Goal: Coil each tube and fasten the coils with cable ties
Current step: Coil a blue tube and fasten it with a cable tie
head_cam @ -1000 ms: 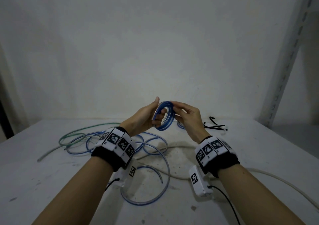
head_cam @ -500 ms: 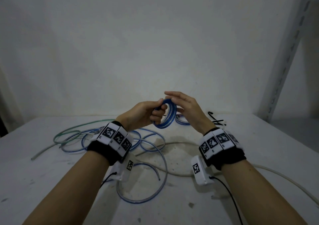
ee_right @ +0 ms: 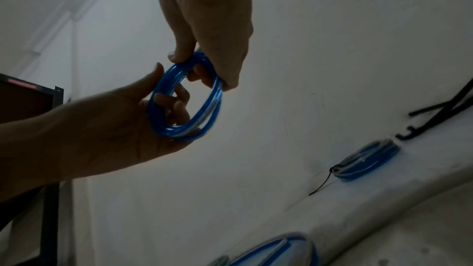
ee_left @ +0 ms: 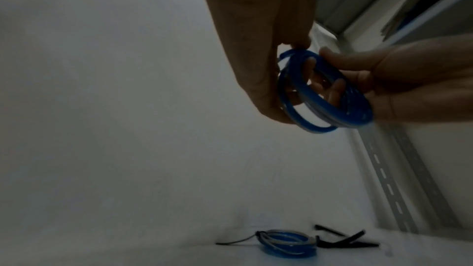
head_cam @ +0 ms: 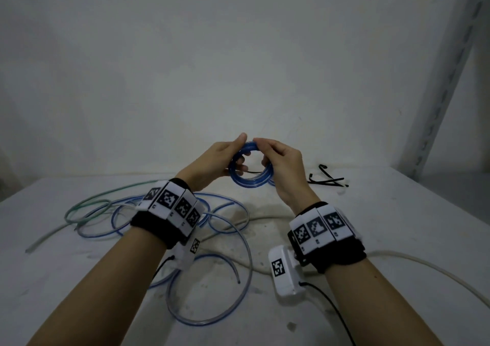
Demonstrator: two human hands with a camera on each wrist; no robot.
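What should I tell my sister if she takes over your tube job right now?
Left hand and right hand: both grip the blue coil, held up above the table; no tie on it that I can see.
Done: one tied coil lies at the back of the table.
Spare cable ties lie to the right of it.
Left: tie this coil, then coil and tie the loose blue tubes, green tube and white tube.
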